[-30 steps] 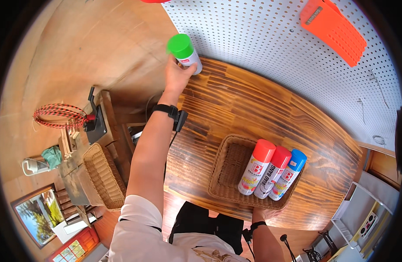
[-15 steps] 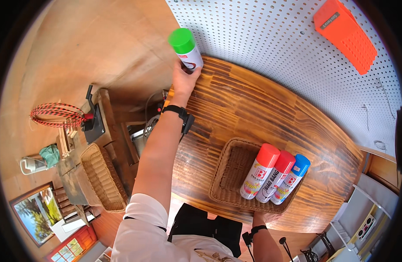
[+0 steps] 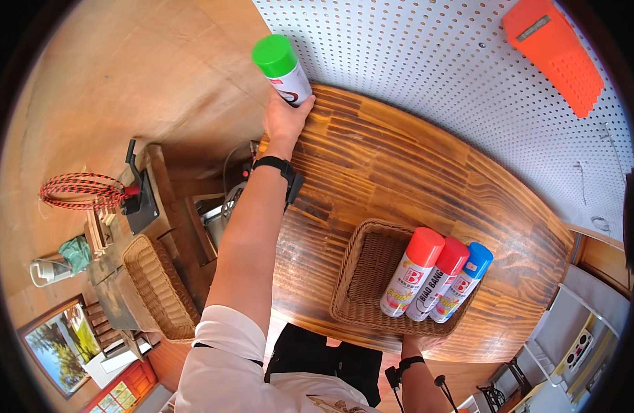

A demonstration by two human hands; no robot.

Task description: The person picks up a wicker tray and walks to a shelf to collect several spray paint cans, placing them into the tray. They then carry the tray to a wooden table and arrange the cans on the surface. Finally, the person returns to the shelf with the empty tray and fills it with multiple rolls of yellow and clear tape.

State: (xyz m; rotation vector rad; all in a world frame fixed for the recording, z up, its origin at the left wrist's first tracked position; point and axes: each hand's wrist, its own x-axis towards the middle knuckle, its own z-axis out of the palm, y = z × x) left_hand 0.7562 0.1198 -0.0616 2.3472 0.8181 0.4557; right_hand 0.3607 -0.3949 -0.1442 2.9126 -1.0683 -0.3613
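My left hand (image 3: pixel 286 117) is wrapped round a spray can with a green cap (image 3: pixel 275 56), at the far left corner of the wooden table. The can stands upright or nearly so; its base is hidden by my fingers. Near the table's front edge sits a brown wicker basket (image 3: pixel 361 275). In its right half stand two spray cans with red caps, one on the left (image 3: pixel 411 272) and one in the middle (image 3: pixel 437 279), plus a blue-capped spray can (image 3: pixel 461 282). My right hand (image 3: pixel 421 343) is at the basket's near side, its fingers hidden behind the basket wall.
The wooden table (image 3: pixel 399 179) meets a white pegboard (image 3: pixel 399 62) along its far side. An orange holder (image 3: pixel 558 55) hangs on the pegboard. To the left are a second wicker basket (image 3: pixel 158 289) and a coiled red-and-black rope (image 3: pixel 82 191) by a stand.
My left hand and the green-capped can have shifted slightly left and away in the picture. The view has tilted a little; the basket and its cans stay in place.
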